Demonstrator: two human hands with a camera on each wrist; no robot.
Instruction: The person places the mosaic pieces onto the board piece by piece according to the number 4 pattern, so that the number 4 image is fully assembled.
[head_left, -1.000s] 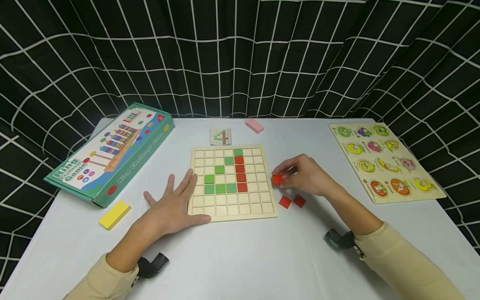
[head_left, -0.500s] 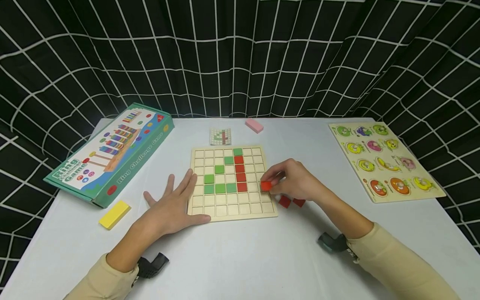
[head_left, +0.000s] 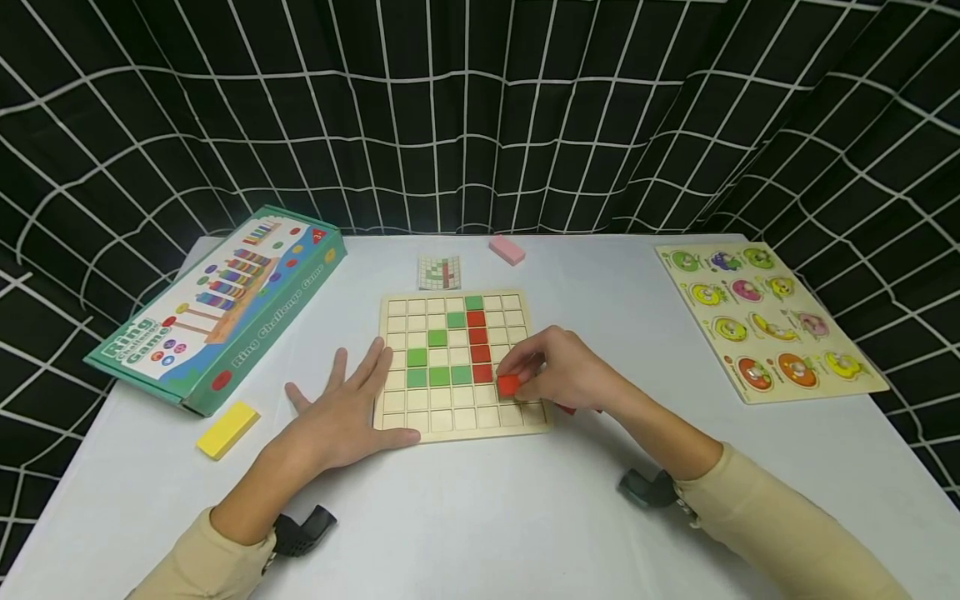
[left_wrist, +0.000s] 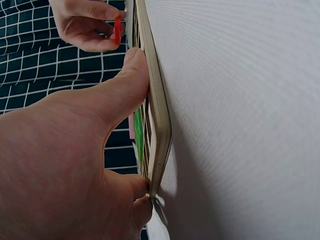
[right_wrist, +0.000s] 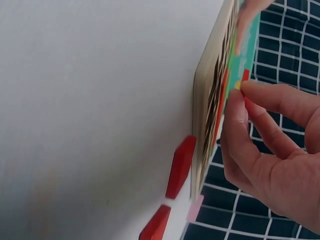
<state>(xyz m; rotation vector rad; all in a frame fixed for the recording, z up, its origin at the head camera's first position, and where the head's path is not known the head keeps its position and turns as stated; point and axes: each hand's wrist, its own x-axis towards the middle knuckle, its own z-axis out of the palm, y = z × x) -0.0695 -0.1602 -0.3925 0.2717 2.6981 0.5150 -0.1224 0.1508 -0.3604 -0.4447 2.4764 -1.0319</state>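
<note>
Right hand (head_left: 562, 375) over lower right part of wooden grid board (head_left: 390, 417), thumb and fingers pinching red square tile (head_left: 508, 385) just above a bare cell, right of the red column's foot; left hand (head_left: 345, 412) flat at board's left edge, fingers straight and spread, thumb along front edge, likely steadying it; spare red tiles (right_wrist: 180, 167) just right of board; pattern card (head_left: 441, 272) behind board; yellow block (head_left: 228, 430) well left.
</note>
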